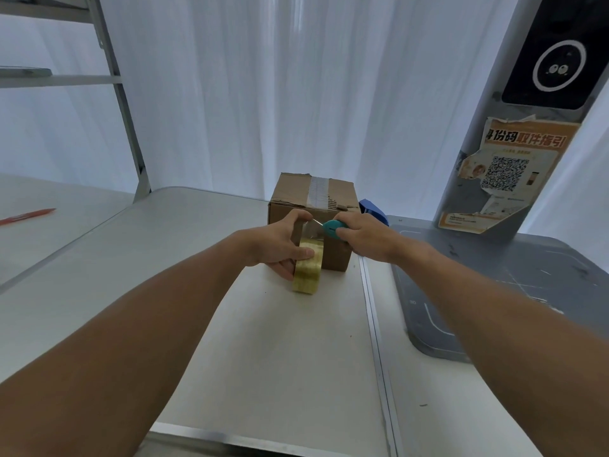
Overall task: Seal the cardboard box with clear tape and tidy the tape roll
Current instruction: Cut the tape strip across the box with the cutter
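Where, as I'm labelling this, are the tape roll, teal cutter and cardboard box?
tape roll [308,275], head view, yellowish outer winding.
teal cutter [330,228], head view, its handle.
cardboard box [293,191], head view, top flap.

**Occlusions and cut-offs.** The near face of the brown cardboard box [333,192] was largely hidden behind the left hand [276,242], the right hand [365,235] and the yellowish roll of clear tape [308,273]. The right hand covered most of the teal-handled cutter [331,228]; whether its thin blade touched the tape could not be told. A blue plastic object [374,209] behind the box showed only a corner. The red pen [28,215] was cut off at the left edge. Small print on the torn orange poster [507,173] was illegible.
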`<state>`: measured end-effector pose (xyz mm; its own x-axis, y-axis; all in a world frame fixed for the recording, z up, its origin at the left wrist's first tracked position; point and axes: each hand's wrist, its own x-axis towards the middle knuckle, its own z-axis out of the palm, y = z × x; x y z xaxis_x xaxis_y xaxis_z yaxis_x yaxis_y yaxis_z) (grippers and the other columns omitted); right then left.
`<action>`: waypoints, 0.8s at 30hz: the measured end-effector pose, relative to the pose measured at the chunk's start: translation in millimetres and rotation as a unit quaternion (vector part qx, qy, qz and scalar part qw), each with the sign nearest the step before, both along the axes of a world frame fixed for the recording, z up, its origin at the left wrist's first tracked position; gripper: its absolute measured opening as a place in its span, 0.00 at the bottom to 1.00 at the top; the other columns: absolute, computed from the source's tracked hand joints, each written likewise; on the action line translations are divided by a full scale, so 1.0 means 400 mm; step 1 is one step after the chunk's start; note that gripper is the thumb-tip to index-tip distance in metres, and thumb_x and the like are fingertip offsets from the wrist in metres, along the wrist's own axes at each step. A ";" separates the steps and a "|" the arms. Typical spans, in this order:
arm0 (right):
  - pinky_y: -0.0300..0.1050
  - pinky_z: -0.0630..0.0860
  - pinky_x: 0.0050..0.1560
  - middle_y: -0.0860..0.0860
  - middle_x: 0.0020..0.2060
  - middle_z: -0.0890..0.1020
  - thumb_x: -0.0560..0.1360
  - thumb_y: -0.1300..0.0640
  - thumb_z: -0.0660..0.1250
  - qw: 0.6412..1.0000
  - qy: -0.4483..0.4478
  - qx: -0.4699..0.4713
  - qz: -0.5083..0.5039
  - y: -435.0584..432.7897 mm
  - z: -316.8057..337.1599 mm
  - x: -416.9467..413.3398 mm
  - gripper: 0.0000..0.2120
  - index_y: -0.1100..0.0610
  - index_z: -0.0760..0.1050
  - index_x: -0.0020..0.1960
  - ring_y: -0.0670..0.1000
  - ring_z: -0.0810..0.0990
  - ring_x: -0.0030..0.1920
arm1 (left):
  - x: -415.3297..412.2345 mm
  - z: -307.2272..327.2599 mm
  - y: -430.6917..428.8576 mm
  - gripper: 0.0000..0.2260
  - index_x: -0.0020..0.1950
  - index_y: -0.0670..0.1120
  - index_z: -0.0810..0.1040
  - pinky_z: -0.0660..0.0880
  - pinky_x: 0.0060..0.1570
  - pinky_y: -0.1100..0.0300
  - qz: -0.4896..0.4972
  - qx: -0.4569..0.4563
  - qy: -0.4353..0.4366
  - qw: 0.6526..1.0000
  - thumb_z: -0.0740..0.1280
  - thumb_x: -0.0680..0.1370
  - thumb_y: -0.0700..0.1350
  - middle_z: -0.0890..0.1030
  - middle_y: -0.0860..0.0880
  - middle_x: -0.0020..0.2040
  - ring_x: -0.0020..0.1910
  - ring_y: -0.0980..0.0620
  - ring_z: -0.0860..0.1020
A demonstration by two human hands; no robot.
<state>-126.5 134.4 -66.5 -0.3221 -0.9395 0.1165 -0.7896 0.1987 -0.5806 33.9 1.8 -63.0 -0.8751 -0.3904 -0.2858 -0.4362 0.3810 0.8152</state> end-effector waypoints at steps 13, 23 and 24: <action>0.36 0.66 0.32 0.45 0.38 0.74 0.83 0.48 0.53 0.921 0.389 -0.026 0.015 -0.005 -0.003 0.015 0.11 0.54 0.68 0.52 0.46 0.74 0.33 | 0.007 -0.003 0.002 0.34 0.74 0.63 0.54 0.84 0.43 0.47 -0.002 -0.017 -0.005 1.000 0.71 0.77 0.45 0.78 0.39 0.59 0.47 0.40 0.86; 0.49 0.71 0.63 0.50 0.43 0.84 0.82 0.48 0.56 0.880 0.464 -0.095 0.006 -0.021 -0.008 0.029 0.11 0.54 0.71 0.49 0.51 0.81 0.35 | 0.012 -0.001 0.006 0.33 0.73 0.63 0.55 0.84 0.41 0.48 -0.005 -0.017 -0.002 1.000 0.71 0.77 0.44 0.76 0.41 0.63 0.47 0.42 0.86; 0.47 0.71 0.62 0.51 0.43 0.84 0.82 0.48 0.55 0.889 0.449 -0.085 0.004 -0.023 -0.007 0.029 0.11 0.54 0.71 0.50 0.50 0.80 0.36 | 0.012 -0.001 0.006 0.33 0.73 0.63 0.55 0.84 0.41 0.48 -0.005 -0.015 -0.002 1.000 0.71 0.77 0.45 0.76 0.41 0.63 0.47 0.41 0.86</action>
